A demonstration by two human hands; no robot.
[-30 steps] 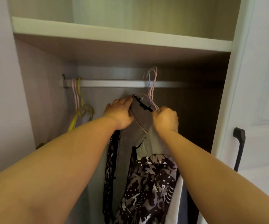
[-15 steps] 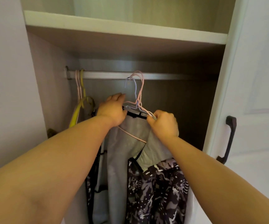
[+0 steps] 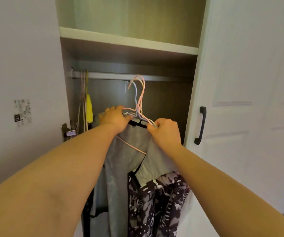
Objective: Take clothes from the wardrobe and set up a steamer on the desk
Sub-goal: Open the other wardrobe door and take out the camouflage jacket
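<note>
Standing open across the centre of the frame, wardrobe (image 3: 129, 48): shelf up top, hanging rail (image 3: 154, 77) beneath it, white door (image 3: 248, 82) swung to the right with a dark pull handle (image 3: 201, 125).

Clothes in the lower centre, clear of the rail and carried by the hands: a grey garment (image 3: 120, 168) hanging long, a black-and-white patterned garment (image 3: 158, 202) bunched just below and right of it. Bundled together, likely so everything comes out in one trip.

Left hand (image 3: 114, 118) grips the left shoulder of the hangers (image 3: 138, 103); fingers curled over wire and cloth. Right hand (image 3: 165, 130) is fisted round the right shoulder. One hand per end, probably to keep the load level so nothing slides off.

Hanger hooks, pink, yellow and pale blue, stand upright in front of the rail; whether they are wholly free of it I cannot tell.

Spare hangers (image 3: 86, 103), one yellow, left at the far left of the rail.

No steamer or desk in sight; by my reckoning only the first part of the job is underway.
</note>
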